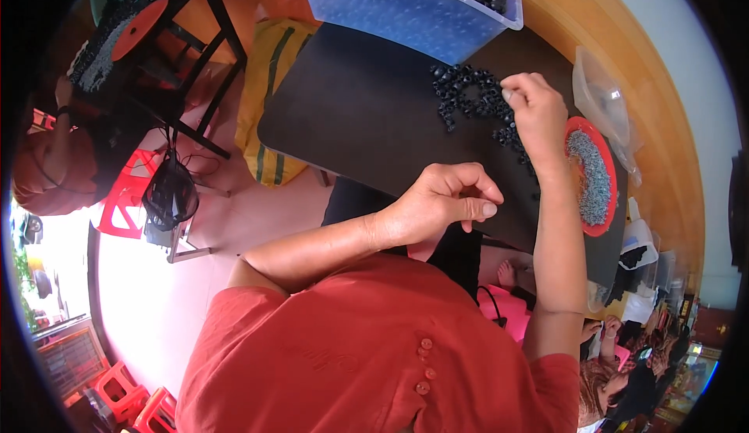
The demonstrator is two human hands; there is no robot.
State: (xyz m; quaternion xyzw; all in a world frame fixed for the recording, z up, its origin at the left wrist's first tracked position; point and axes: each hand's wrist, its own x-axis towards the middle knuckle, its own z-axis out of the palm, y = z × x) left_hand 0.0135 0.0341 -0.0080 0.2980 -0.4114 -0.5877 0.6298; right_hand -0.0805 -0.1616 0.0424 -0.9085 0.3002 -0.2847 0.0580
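Note:
A loose pile of small black ring-like parts (468, 94) is spread over the dark tabletop (351, 97). At its right edge is my right hand (537, 113), fingers bent and drawn together; whatever they pinch is hidden. My left hand (452, 195) is held over the table's near edge, in front of my body. Its fingers are curled in toward the thumb, and I cannot make out anything between them. Right of my right forearm lies a red oval tray (611, 175) filled with small grey pieces (591, 179).
A clear plastic bin (406, 15) of black parts stands at the table's far side. Beyond the tray is a clear plastic container (601, 94). A yellow sack (269, 105) leans at the table's left. People sit at far left and lower right; red stools (121, 390) stand at lower left.

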